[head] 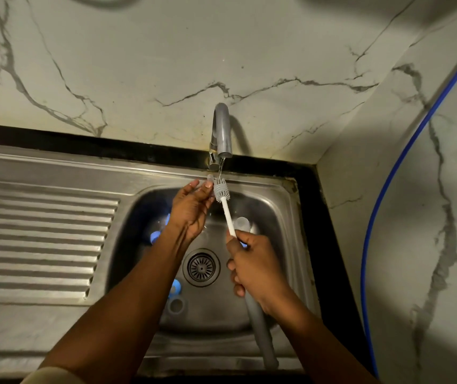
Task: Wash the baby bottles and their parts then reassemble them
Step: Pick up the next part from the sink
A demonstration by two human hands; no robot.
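Pinches small clear part [210, 179] btw thumb and fingertips of L hand [191, 209], fingers curled in on it, directly under tap [221, 131] spout, in thin water stream [220, 168]. Wraps R hand [256, 270] fingers tight round brush [227, 214], clamped approx where white shaft meets grey handle. Holds brush w/ long axis running from sink front rim up and slightly left to spout: bristle head pointing away from body toward tap, grey handle end pointing back over front rim. Has bristle head right against L thumb tip and clear part, as far as visible. Holds both hands above basin of sink [266, 182]: L farther, next to spout; R closer to body, just R of drain [201, 267]. Down in basin: blue piece [155, 236] beside L wrist, second blue piece [176, 285] + clear ring [176, 306] front-left of drain, pale rounded part [241, 224] just beyond R hand, touching brush shaft or behind it, cannot tell; all too blurred to ID. Further out: ribbed drainboard [36, 231] to L, marble wall [138, 65] behind tap, blue hose [387, 189] running down R wall.
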